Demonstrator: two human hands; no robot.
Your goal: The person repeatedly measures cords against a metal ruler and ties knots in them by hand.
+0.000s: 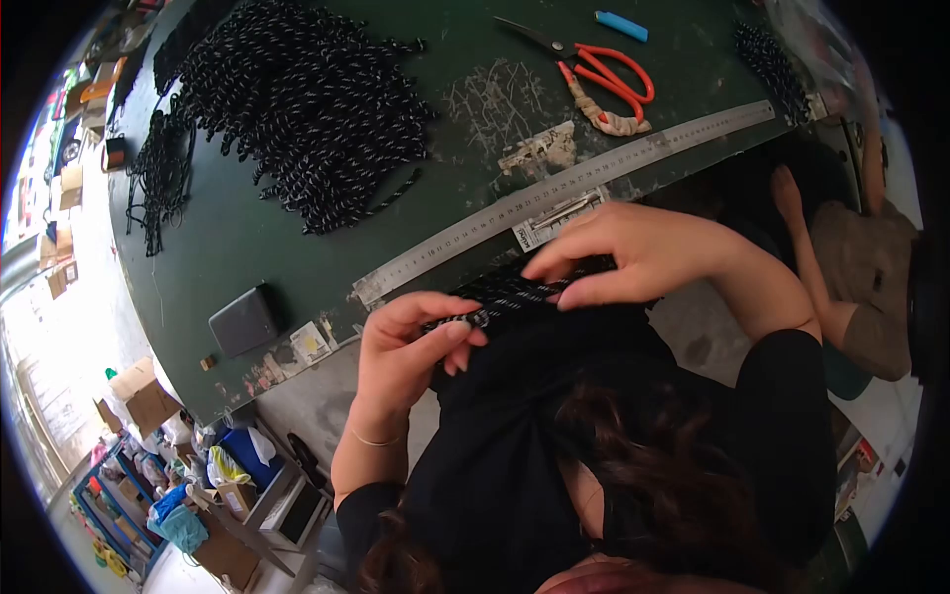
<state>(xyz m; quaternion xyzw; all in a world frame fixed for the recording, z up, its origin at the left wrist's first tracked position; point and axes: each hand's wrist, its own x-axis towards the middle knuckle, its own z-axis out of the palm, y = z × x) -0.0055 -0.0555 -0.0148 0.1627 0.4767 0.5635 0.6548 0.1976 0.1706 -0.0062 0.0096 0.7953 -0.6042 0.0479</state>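
Observation:
Black cord with white flecks (pixel 510 297) lies in several strands across my lap, between my two hands. My left hand (pixel 416 335) pinches the cord's left end between thumb and fingers, where a small knot or loop shows. Over the right part of the strands is my right hand (pixel 604 259), its thumb and fingertips closed on the cord. Just beyond my hands, a long steel ruler (pixel 475 230) lies slantwise along the table edge.
On the green table (pixel 228 262) lie a big pile of cords (pixel 307 109), orange-handled scissors (pixel 604 84), a blue lighter (pixel 621 26) and a dark box (pixel 243 322). Another person (pixel 861 267) sits at the right. Cardboard boxes (pixel 143 396) stand at the lower left.

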